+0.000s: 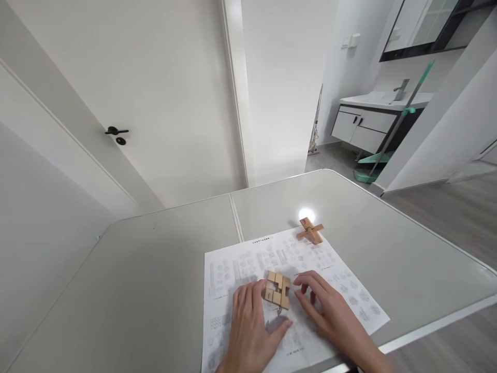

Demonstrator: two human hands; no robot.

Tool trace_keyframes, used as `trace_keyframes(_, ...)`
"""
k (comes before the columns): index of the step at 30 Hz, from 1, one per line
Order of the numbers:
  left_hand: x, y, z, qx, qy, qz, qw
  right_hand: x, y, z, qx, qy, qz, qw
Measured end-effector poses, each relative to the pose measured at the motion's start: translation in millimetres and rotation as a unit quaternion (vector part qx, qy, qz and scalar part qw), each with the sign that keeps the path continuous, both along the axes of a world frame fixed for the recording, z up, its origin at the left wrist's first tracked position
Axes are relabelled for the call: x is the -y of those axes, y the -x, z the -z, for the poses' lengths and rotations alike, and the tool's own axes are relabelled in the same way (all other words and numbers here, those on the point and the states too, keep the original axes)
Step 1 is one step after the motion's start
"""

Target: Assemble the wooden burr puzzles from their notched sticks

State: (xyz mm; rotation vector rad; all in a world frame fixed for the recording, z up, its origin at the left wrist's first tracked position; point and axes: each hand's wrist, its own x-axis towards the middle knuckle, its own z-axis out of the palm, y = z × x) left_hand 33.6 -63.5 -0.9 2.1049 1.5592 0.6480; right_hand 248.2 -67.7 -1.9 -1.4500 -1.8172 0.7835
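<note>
Several small wooden burr-puzzle pieces (pixel 277 298) lie grouped in a rough square on a printed instruction sheet (pixel 217 259). A gap shows in the middle of the group, and one piece has a dark mark. My left hand (pixel 250 326) rests over the sheet with its thumb spread away; its fingertips are at the left edge of the pieces, and I cannot tell whether they touch. To the right of the pieces, my right hand (pixel 326 308) has curved fingers, thumb and index apart, holding nothing. Beyond, a cross-shaped wooden assembly (pixel 310 231) sits on the sheet's far edge.
The sheet lies on a pale grey table (pixel 155 280) with a seam (pixel 236 217) running across it. A white door (pixel 174 103) stands behind. At the back right are a washbasin cabinet (pixel 363 124) and a green broom and dustpan (pixel 367 176).
</note>
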Motion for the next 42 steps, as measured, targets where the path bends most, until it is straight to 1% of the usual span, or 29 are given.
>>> trace_keyframes(2,0.9,7.2,-1.8,0.006,0.022,0.022,1.0,1.6,-4.5,2.5,0.017,-0.019,-0.003,1.0)
trace_keyframes(4,-5.6,16.8,-5.2,0.016,0.04,0.042,0.998,2.2,-7.5,5.9,0.035,-0.026,-0.013,0.999)
trace_keyframes(8,-35.3,31.2,-14.9,0.025,0.072,0.11,0.991,-1.0,-5.0,13.4,0.056,-0.017,-0.022,0.998)
trace_keyframes(13,-70.2,29.1,-23.1,0.034,0.136,0.188,0.972,-7.7,1.5,18.7,0.043,-0.025,-0.043,0.998)
trace_keyframes(15,-77.2,26.8,-25.2,0.037,0.143,0.209,0.967,-8.2,0.2,17.9,0.029,-0.027,-0.049,0.998)
trace_keyframes(17,-80.1,26.3,-28.3,0.044,0.141,0.219,0.965,-7.0,-2.8,14.5,0.007,-0.014,-0.043,0.999)
trace_keyframes(20,-78.5,29.8,-35.3,0.068,0.153,0.214,0.962,-3.2,-6.4,3.7,-0.027,0.029,-0.013,0.999)
trace_keyframes(22,-74.9,32.7,-40.8,0.09,0.174,0.189,0.962,-0.8,-5.7,-6.6,-0.047,0.039,0.008,0.998)
trace_keyframes(25,-68.2,33.5,-49.3,0.119,0.183,0.149,0.964,0.6,-0.2,-23.0,-0.087,0.022,0.009,0.996)
trace_keyframes(28,-62.6,28.7,-57.0,0.147,0.165,0.14,0.965,0.3,6.8,-33.7,-0.126,-0.01,-0.011,0.992)
trace_keyframes(32,-57.8,18.3,-64.2,0.169,0.14,0.139,0.966,0.2,13.3,-35.2,-0.126,-0.05,-0.012,0.991)
trace_keyframes(36,-52.6,10.0,-67.7,0.176,0.15,0.14,0.963,1.1,19.2,-32.8,-0.111,-0.081,0.01,0.99)
trace_keyframes(39,-48.9,6.7,-66.8,0.212,0.171,0.143,0.952,1.0,21.8,-33.3,-0.114,-0.088,0.018,0.989)
trace_keyframes(42,-48.3,5.8,-61.0,0.264,0.194,0.144,0.934,0.7,20.0,-34.1,-0.117,-0.086,0.025,0.989)
